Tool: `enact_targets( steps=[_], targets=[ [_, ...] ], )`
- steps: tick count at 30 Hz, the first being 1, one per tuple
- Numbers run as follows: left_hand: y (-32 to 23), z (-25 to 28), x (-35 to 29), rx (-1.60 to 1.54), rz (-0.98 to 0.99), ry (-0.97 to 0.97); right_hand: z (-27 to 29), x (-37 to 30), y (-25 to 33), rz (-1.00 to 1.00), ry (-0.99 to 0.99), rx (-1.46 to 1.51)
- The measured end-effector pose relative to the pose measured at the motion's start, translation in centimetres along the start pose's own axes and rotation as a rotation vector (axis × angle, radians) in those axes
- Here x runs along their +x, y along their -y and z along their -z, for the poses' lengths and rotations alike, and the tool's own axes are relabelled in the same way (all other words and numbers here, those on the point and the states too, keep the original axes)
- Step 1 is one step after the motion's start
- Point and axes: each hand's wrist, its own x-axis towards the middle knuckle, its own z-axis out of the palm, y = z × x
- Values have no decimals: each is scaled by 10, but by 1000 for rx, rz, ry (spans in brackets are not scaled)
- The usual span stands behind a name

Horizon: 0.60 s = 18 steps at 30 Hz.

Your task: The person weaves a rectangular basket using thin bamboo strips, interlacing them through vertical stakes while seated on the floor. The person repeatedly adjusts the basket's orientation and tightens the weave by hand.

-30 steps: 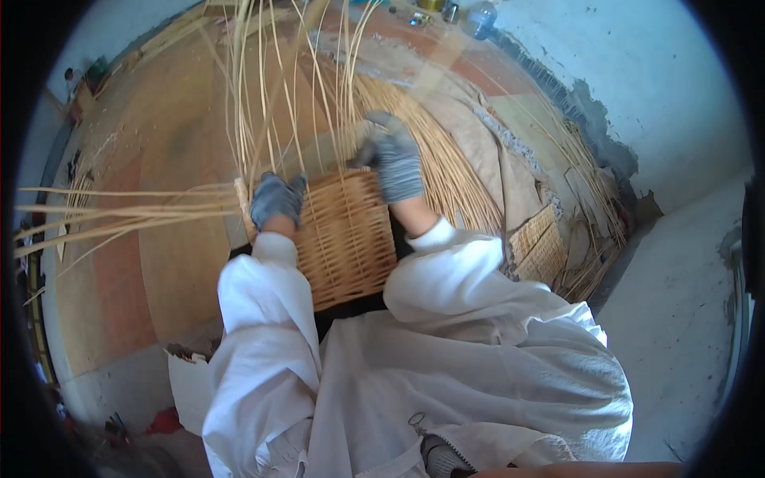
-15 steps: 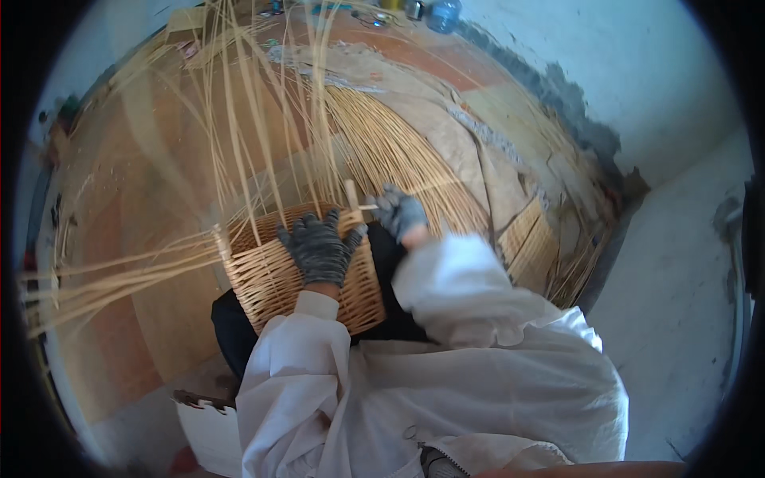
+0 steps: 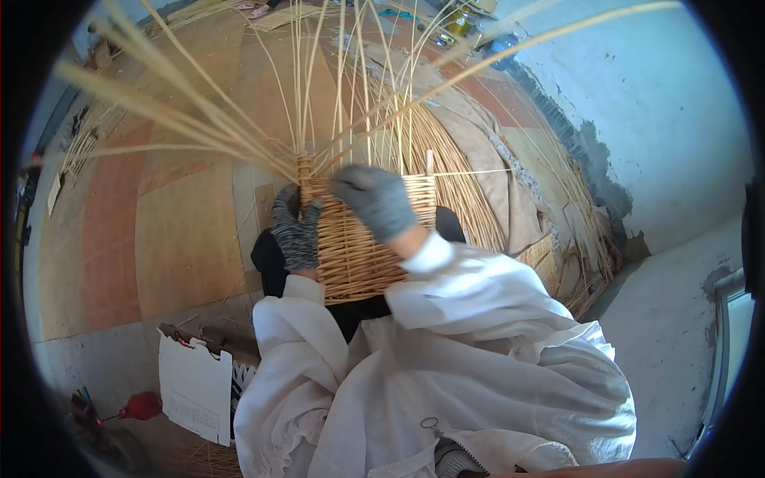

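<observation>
A partly woven wicker basket (image 3: 358,259) rests on my lap, its woven side facing me. Long pale rods (image 3: 366,95) stand up from its rim, and others fan out from its left corner. My left hand (image 3: 296,231), in a grey knitted glove, wraps round the basket's left corner edge, thumb on the near side. Over the upper rim is my gloved right hand (image 3: 373,203), slightly blurred. Its fingers are drawn together near the left corner; what they hold is hidden. A short thick stake (image 3: 429,162) rises at the right corner.
A large bundle of rods (image 3: 458,171) lies on the floor beyond the basket, next to a brown cloth (image 3: 518,195). A white carton (image 3: 195,386) stands at my lower left, near a red bulb-shaped object (image 3: 142,405). A rough wall (image 3: 653,119) rises on the right.
The basket has turned so its side faces me squarely. My left hand has moved from the rim to the left corner; my right hand has crossed leftward from the right corner.
</observation>
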Motion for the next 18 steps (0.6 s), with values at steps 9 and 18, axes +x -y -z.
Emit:
enact_targets(
  steps=[9,18],
  targets=[
    [8,0,22,30,30,156,-61,49,0,1,238,-132],
    [6,-11,19,-117,35,215,-30,54,8,445,306,-570]
  ],
)
